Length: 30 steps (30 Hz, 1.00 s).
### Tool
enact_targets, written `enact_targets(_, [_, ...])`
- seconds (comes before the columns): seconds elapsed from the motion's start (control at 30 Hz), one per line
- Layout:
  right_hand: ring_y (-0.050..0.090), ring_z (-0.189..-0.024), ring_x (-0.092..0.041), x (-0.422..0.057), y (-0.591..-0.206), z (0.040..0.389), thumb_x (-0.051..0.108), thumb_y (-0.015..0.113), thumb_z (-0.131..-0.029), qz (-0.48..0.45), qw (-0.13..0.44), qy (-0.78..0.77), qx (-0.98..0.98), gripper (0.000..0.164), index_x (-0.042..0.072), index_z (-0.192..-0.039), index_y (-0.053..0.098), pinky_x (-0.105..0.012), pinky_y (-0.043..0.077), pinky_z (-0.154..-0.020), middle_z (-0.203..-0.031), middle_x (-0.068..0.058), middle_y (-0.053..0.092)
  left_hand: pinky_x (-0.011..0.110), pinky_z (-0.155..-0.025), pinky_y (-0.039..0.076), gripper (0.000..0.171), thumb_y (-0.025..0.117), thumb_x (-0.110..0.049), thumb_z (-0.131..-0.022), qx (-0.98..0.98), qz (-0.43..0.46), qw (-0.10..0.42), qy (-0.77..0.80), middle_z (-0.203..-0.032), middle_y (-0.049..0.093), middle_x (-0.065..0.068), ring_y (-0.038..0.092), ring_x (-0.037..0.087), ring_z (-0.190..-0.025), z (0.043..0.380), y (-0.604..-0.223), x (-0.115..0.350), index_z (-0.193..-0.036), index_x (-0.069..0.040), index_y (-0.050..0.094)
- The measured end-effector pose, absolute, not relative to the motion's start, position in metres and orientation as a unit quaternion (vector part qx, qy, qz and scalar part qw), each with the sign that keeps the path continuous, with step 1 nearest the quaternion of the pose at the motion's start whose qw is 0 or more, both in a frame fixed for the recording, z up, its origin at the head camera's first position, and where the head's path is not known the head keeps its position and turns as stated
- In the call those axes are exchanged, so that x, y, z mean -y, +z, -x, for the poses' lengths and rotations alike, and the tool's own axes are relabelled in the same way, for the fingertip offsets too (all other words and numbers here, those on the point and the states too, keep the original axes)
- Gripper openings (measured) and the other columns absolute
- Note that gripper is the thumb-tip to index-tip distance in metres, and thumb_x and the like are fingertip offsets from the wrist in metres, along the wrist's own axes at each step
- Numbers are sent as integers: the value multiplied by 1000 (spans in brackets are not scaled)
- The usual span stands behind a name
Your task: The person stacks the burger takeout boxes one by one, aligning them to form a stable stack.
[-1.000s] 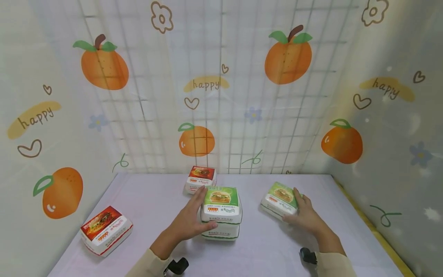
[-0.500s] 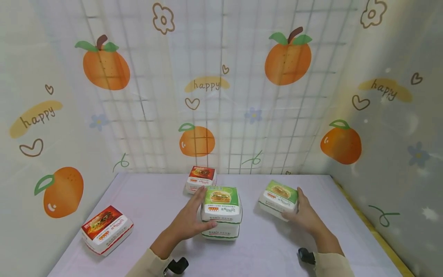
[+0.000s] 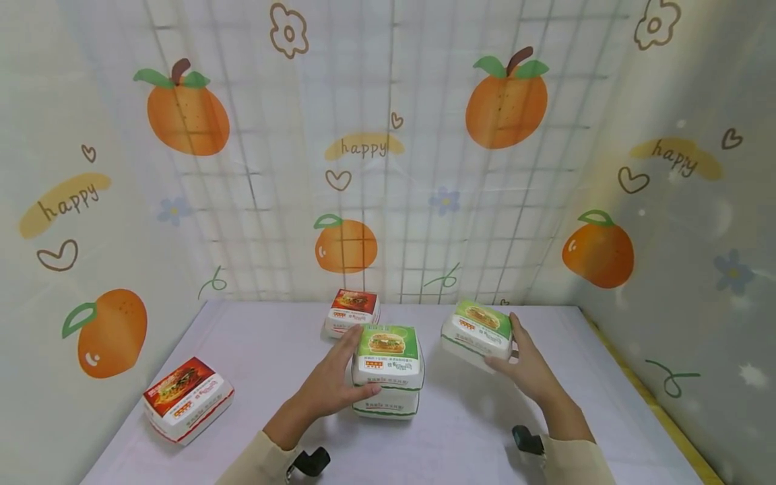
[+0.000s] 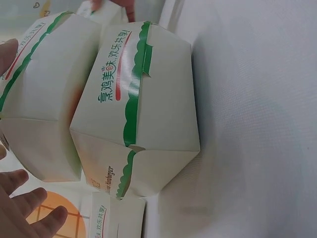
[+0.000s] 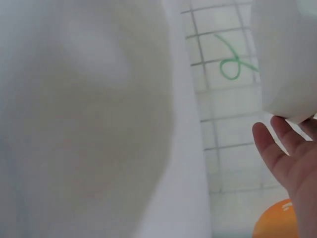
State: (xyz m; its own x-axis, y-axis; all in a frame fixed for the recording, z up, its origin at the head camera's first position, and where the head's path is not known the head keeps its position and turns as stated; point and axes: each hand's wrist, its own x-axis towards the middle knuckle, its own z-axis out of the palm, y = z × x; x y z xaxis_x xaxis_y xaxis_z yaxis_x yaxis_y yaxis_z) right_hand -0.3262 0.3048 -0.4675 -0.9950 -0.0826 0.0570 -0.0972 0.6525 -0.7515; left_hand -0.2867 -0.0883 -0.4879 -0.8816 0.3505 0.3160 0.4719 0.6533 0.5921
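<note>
On the head view I have the right hand [image 3: 533, 370] grasping a green-and-white rectangular carton burger box [image 3: 477, 330] by its right end, thumb at the near corner, index finger at the far edge. The box hangs clear of the white cloth-covered table [image 3: 461, 441], right of the stack and apart from it, turned slightly askew; I cannot tell whether it is level.

Left hand [image 3: 324, 385]: released, fingers spread along the left side of an upper green-and-white carton box [image 3: 388, 353], thumb near its front seam. That box sits on a lower green-and-white carton box [image 3: 388, 405]. From the left wrist view I cannot tell how firmly the hand touches.

Handling notes, my judgement: the hold is one-ended, so the free end may droop — carry slowly and flat. Squeeze lightly; thin carton walls probably buckle. Square the long edge with the stack by turning the wrist, not by shoving. Left-hand pressure should steady only — a hard push could slide the upper box off.
</note>
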Motion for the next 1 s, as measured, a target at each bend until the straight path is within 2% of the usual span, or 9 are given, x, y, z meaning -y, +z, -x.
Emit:
enact_targets(0.17, [35, -128, -52, -299, -456, 325, 45, 72, -86, -75, 21, 422, 903, 115, 17, -154, -15, -59, 45, -91, -160, -20, 0, 52, -109, 28, 109, 59, -78, -75, 903, 224, 98, -353, -161, 14, -7, 18, 17, -144, 286, -487, 88, -158, -23, 13])
enact_targets(0.4, [36, -127, -53, -290, -441, 320, 45, 71, -86, -91, 38, 418, 903, 111, 22, -155, -13, -59, 48, -87, -161, -18, 2, 52, -110, 28, 108, 58, -78, -75, 905, 225, 96, -349, -161, 14, -7, 19, 17, -144, 286, -487, 89, -158, -24, 13])
enact_targets(0.57, [37, -127, -52, -281, -431, 316, 42, 70, -87, -105, 48, 416, 902, 107, 15, -157, -6, -59, 48, -87, -160, -20, 3, 52, -109, 29, 107, 59, -78, -76, 903, 225, 97, -354, -160, 17, -5, 20, 17, -144, 285, -487, 88, -158, -26, 12])
enact_targets(0.77, [35, -131, -47, -268, -424, 314, 41, 66, -89, -148, 72, 410, 897, 97, 13, -158, 2, -61, 44, -92, -161, -18, 5, 52, -109, 29, 108, 59, -78, -75, 904, 217, 92, -356, -160, 18, -4, 21, 18, -144, 283, -487, 88, -158, -27, 11])
enact_targets(1.0, [30, -135, -44, -253, -422, 313, 42, 66, -88, -173, 87, 410, 891, 97, 11, -157, 6, -65, 37, -97, -161, -15, 7, 53, -108, 30, 111, 57, -80, -74, 908, 207, 90, -352, -160, 20, -2, 24, 21, -143, 282, -484, 87, -158, -22, 12])
